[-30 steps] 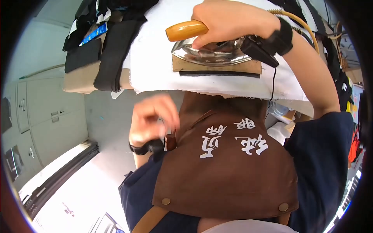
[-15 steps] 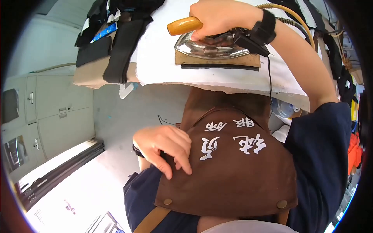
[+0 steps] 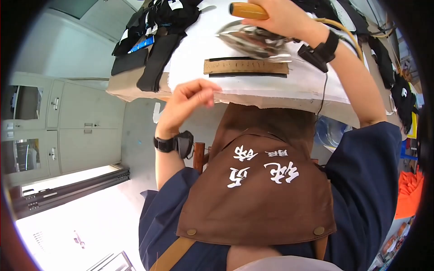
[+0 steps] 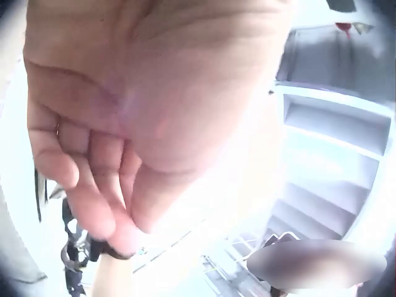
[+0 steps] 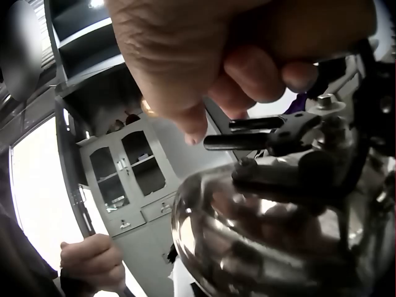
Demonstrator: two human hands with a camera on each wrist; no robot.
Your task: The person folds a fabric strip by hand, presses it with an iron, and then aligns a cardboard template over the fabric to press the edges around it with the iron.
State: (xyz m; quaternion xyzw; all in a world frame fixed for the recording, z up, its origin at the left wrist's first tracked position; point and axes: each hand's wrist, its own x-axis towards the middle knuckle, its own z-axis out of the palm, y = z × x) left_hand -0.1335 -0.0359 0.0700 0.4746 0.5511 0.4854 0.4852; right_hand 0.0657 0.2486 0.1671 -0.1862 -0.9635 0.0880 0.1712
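- Half a second ago the left hand (image 3: 187,101) lay on the brown apron (image 3: 260,189); now it is raised in front of the near edge of the white pressing cloth (image 3: 190,67), close to it but blurred.
- The iron (image 3: 255,40) sat flat on the tan strip (image 3: 246,67) before; now it is lifted and tilted, beyond the strip, which lies uncovered on a dark strip of fabric (image 3: 246,75).
- The white cloth covers a padded board; dark fabric pieces (image 3: 153,45) are stacked at its left end.
- Pale cabinets (image 3: 68,122) line the wall at the left, over a light floor.
- The right hand (image 3: 282,16) is clenched round the iron's wooden handle (image 3: 248,10); in the right wrist view the fingers (image 5: 260,74) curl above the shiny body of the iron (image 5: 266,241).
- The left hand's fingers are loosely curled and hold nothing; the left wrist view shows them (image 4: 93,185) bent toward the palm.
- A black wrist strap (image 3: 174,143) sits on the left forearm.
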